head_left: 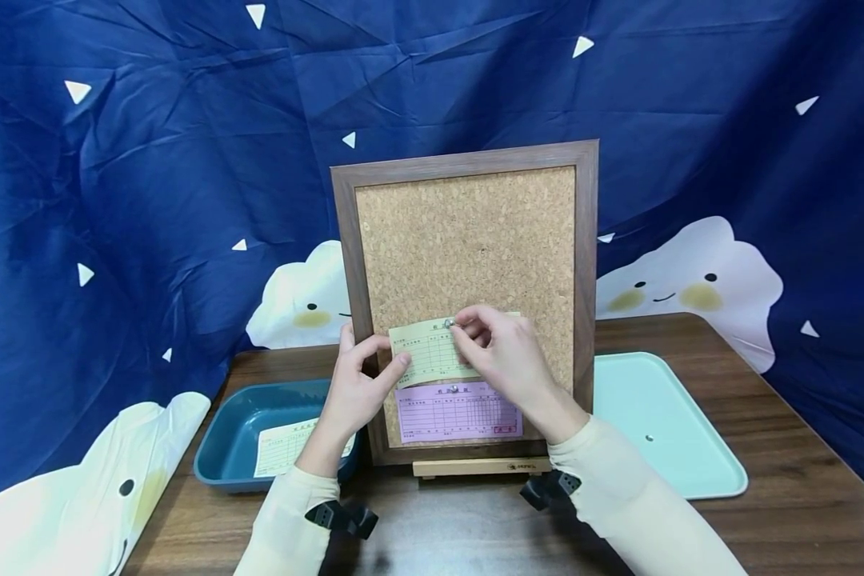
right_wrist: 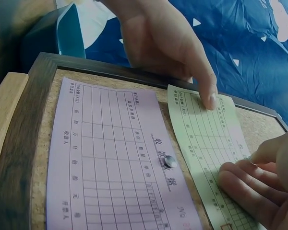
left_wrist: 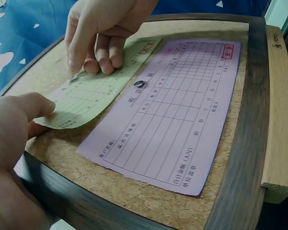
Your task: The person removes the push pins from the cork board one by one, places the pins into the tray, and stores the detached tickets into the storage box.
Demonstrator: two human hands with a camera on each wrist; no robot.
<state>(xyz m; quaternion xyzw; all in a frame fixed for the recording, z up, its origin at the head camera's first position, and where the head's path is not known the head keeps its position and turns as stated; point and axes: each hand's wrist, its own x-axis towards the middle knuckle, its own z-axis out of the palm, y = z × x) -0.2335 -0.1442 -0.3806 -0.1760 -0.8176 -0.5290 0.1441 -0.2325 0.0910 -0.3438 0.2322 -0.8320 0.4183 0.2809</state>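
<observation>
A light green receipt slip (head_left: 430, 356) lies against the lower half of a framed cork board (head_left: 468, 248). My left hand (head_left: 360, 380) pinches the slip's left end, thumb on the front and fingers behind. At the slip's top edge, my right hand (head_left: 507, 360) pinches a silver thumbtack (head_left: 448, 323) between thumb and index finger; its point is hidden. Just below, a purple receipt (right_wrist: 105, 158) is fixed flat to the cork by a silver thumbtack (right_wrist: 170, 162) at its top middle. In the left wrist view the green slip's left end curls up off the board.
The board leans on a wooden easel with a pale ledge (head_left: 482, 467). To the left stands a dark teal tray (head_left: 223, 416) with a pale receipt (head_left: 281, 448) inside. A mint tray (head_left: 680, 432) lies to the right. A blue curtain (head_left: 151, 160) hangs behind the table.
</observation>
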